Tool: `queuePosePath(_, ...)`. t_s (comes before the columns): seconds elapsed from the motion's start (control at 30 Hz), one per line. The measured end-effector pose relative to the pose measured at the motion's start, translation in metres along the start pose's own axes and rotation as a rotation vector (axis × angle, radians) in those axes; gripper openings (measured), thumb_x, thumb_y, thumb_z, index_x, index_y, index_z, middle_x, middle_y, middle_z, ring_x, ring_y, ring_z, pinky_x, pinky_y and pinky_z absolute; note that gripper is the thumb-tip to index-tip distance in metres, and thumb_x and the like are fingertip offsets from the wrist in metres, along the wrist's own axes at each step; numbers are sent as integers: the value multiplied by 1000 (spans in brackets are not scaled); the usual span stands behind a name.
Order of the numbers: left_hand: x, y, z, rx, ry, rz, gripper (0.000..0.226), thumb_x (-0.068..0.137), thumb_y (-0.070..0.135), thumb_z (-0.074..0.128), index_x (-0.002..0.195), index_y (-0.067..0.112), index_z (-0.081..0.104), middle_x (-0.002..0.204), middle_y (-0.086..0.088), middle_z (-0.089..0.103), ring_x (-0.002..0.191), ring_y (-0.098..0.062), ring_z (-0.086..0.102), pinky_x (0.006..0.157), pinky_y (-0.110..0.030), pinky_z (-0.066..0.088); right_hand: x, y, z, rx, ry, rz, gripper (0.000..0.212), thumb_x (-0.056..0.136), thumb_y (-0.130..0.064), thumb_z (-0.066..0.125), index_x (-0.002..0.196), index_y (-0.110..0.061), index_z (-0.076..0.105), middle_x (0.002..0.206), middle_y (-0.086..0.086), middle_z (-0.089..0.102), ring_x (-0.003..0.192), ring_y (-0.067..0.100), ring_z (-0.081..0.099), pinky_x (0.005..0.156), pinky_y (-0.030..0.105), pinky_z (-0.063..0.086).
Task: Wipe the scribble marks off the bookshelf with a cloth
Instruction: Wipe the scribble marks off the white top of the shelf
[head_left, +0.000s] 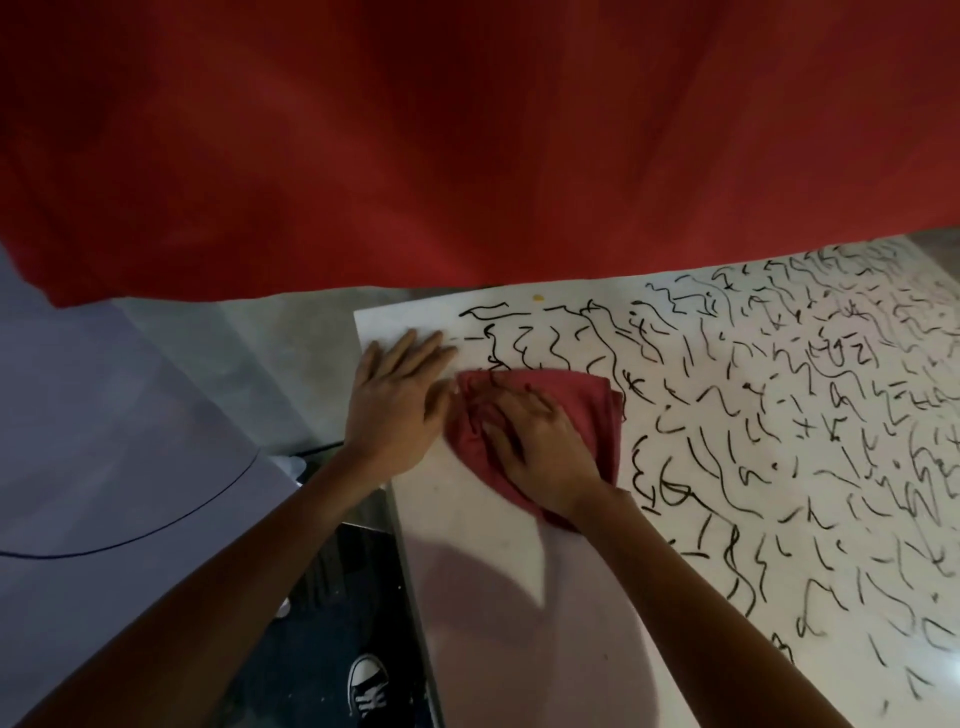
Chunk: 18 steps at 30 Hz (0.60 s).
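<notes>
Fingers (415, 353) of the left hand (395, 410) lie straight and close together, flat on the bookshelf (493, 597), and the right hand (543, 449) spreads its slightly bent fingers (519, 410) on top of the cloth (592, 410), pressing it down without curling round it. A sheet of red fabric (467, 145) fills the view from 9 o'clock through 12 to 3, blurred and very near the camera. The bookshelf shows as a broad white surface running from the centre out to 3 and 5 o'clock; black scribble marks (779, 415) cover most of it, thickest toward 3 o'clock, and a plain white strip with a soft shadow on it runs along its left edge toward 6 o'clock. A pale lilac surface (104, 415) takes up the 8 to 9 o'clock side, with a thin dark cable (156, 535) curving across it. The cloth, dull red and bunched, sits just off centre toward 5 o'clock at the edge of the marks, with the left hand touching it from its 9 o'clock side. A black and white shoe (370, 686) stands on the dark floor near 7 o'clock. A small yellow spot (538, 298) sits on the bookshelf at 12 o'clock from the cloth.
</notes>
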<state>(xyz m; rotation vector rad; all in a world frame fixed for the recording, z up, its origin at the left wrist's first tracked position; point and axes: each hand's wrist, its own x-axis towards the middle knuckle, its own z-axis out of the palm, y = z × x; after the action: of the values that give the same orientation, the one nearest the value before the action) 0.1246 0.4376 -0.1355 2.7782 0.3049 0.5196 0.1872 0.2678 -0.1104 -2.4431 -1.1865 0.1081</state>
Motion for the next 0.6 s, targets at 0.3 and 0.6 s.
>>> queuePosePath(0.3,1,1,3,-23,83,-54,45,88,31,40,118,13,68,126,-6,63,122,-31,56,105,-41,22,-45,-13,0,-18,75,-52,35,93,-26,37,121,-19,55,121,5,65,116,18,56,105,42,41)
queuePosePath(0.6,-5,-3,3,83,74,0,47,90,28,36,120,9,66,128,-10,62,119,-31,58,106,-42,33,-47,-21,7,-89,54,-23,44,101,-32,28,130,-12,53,134,3,58,130,12,40,111,29,23)
